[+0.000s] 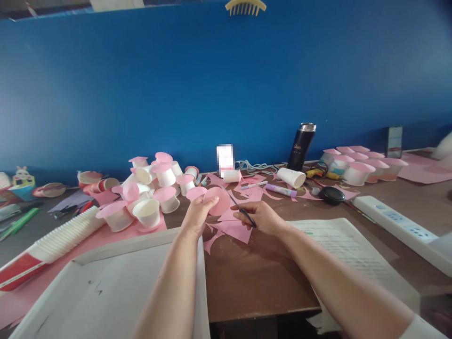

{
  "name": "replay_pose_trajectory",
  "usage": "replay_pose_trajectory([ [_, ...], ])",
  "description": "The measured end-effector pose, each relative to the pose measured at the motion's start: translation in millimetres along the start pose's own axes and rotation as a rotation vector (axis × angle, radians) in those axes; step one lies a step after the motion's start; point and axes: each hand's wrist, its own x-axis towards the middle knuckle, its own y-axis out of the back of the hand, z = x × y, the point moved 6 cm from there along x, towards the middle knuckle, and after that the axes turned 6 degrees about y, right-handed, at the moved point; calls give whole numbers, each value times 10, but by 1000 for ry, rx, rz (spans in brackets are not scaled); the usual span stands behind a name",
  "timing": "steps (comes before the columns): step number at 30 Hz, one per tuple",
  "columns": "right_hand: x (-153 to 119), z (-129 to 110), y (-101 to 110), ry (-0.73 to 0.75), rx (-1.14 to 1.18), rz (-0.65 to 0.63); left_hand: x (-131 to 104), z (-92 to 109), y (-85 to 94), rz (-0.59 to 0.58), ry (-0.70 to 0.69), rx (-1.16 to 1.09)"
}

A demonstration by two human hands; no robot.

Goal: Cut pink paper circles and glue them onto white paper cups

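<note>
My left hand (pixel 196 214) pinches a round pink paper disc (pixel 220 200) at its left edge, thumb on top. Just to the right, my right hand (pixel 263 217) grips a pair of scissors (pixel 251 220) by the dark handles. Their blades point up and left, close to the disc's right edge; whether they touch it I cannot tell. Under and behind both hands lie pink paper scraps (pixel 237 230). Left of the disc stand and lie several white paper cups (pixel 146 213), many with pink discs on them.
A long stack of nested cups (pixel 68 235) lies at left. Behind are a phone (pixel 225 157), a glue stick (pixel 280 190), a cup on its side (pixel 291 178) and a black flask (pixel 301 148). Disc-topped cups (pixel 358 174), a power strip (pixel 399 228) and a printed sheet (pixel 348 254) are at right.
</note>
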Motion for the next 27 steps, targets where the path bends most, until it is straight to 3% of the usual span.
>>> replay_pose_trajectory([
  [14, -9, 13, -33, -1, 34, -36, -2, 13, 2, 7, 5, -48],
  [21, 3, -15, 17, -24, 48, 7, -45, 76, -33, -17, 25, -137],
  [27, -6, -18, -8, 50, 131, -77, -91, 104, -64, -41, 53, -194],
])
